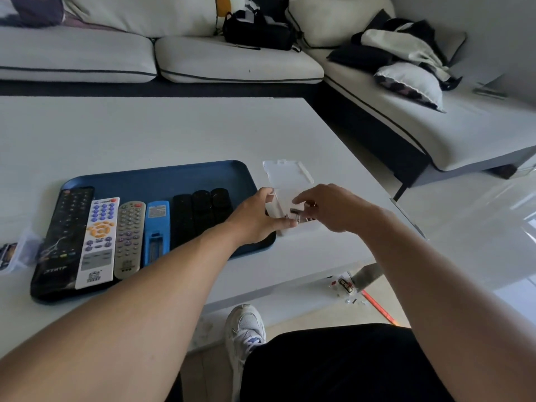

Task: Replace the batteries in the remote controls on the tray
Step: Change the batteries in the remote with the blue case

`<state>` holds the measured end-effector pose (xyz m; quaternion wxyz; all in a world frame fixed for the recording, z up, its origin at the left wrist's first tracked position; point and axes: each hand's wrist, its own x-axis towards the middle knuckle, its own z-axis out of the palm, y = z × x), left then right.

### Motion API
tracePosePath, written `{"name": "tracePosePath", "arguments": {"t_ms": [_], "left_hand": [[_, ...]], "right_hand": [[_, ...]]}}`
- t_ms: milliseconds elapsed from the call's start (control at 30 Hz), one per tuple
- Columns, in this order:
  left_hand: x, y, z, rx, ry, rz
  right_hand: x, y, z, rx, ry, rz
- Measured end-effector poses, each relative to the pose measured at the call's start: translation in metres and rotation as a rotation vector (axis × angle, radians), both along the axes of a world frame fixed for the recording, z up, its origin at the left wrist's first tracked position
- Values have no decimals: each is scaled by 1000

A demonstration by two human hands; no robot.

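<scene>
Reaching over a clear plastic battery box with both hands, right beside the right end of the blue tray on the white bench. Left hand is curled round the box's left side, thumb along the near edge, steadying it. Right hand hovers over the open compartment with its fingers bent down into it, and it looks like they're pinching a small battery, though the view is too small to be totally sure. The box's lid is flipped open and lies flat on the bench behind it.

Remotes are all lying side by side in the tray: a long black remote at the far left, then a white remote with purple and orange buttons, a grey remote, and a blue remote lying face down with its battery bay uncovered. Right of that are three small black remotes, partly hidden by the left forearm.

Off the tray's left end there's another small clear container with something dark inside, can't make out what. White sofa runs behind the bench.
</scene>
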<state>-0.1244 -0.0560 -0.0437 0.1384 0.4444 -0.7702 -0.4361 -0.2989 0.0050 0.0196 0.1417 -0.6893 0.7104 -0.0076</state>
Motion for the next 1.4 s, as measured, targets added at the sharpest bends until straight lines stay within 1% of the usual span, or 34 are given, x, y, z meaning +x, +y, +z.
{"name": "tracePosePath", "arguments": {"t_ms": [33,67,133,167,200,233,267,300,367,467,633,700,900,1000,1100,1167,1200,1267,1300,1333,1400], "left_hand": [[0,-2,-2,20,2,15],[-1,-4,-4,39,2,25],[-2,-7,-5,49,20,36],[-2,-7,-5,48,26,34],[-2,-7,-5,42,22,29],[0,-6,-4,28,19,28],[2,-5,-3,16,9,29],[6,-3,0,2,10,38],[15,-1,3,-24,39,72],[36,-2,12,-80,70,156],[90,-8,26,-189,42,317],[116,-8,29,-197,31,383],[192,-3,36,-212,-17,557],[219,5,35,-213,-33,587],[235,12,36,-219,-96,561],[240,13,36,-236,-97,554],[242,14,36,-243,-92,551],[244,15,36,-245,-83,548],[244,15,36,-244,-83,544],[245,15,37,-244,-86,543],[245,16,38,-252,-92,541]], "right_hand": [[-2,2,-1,-47,-139,-56],[-3,4,-2,-63,-376,-139],[-1,11,0,31,-1024,-302],[-1,14,2,102,-1303,-351],[-1,16,4,156,-1492,-371],[1,16,7,190,-1618,-378],[3,15,10,208,-1706,-384],[8,13,12,218,-1768,-399],[19,9,15,253,-1824,-433],[36,5,16,328,-1776,-397],[66,-4,22,395,-1689,-353],[82,-7,24,408,-1581,-311],[140,-11,19,507,-1151,-112],[166,-14,16,495,-1034,-81],[189,-15,13,506,-914,-54],[203,-15,9,454,-769,3],[208,-14,7,398,-638,73],[220,-13,5,287,-307,260],[225,-10,5,227,-192,328],[229,-9,4,201,-117,383],[233,-10,1,216,-1,436]]}}
